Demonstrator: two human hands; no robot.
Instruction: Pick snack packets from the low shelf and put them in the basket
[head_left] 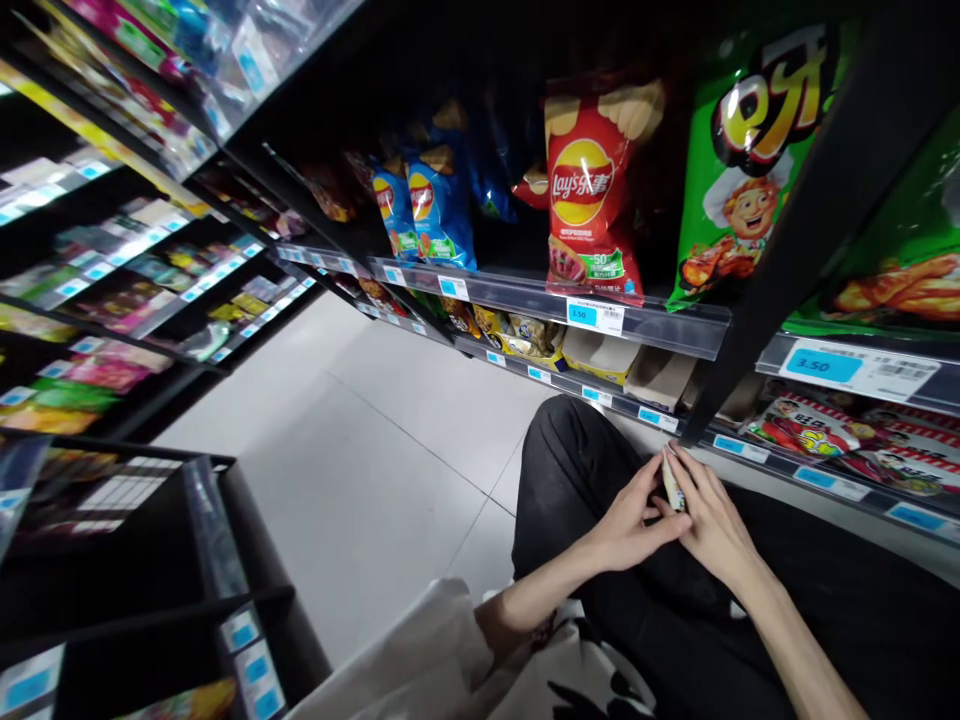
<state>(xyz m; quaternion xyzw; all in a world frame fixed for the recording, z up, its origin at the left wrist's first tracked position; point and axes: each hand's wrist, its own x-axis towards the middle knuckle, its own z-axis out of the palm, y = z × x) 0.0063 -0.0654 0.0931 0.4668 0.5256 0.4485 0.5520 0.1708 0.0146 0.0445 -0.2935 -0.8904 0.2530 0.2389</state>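
One small, pale printed packet [673, 488] is held between the left hand [631, 522] and the right hand [712, 518], both closed narrowly about it over dark trousers [562, 465]. Beyond, a red Lay's bag [592, 190] stands on a shelf [675, 328] beside a green bag [739, 205].

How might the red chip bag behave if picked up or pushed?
The red chip bag looks puffed out, so it is probably light for its size. Its glossy, wrinkled surface may feel slippery. Standing upright near the front edge of the shelf, it could tip if pushed.
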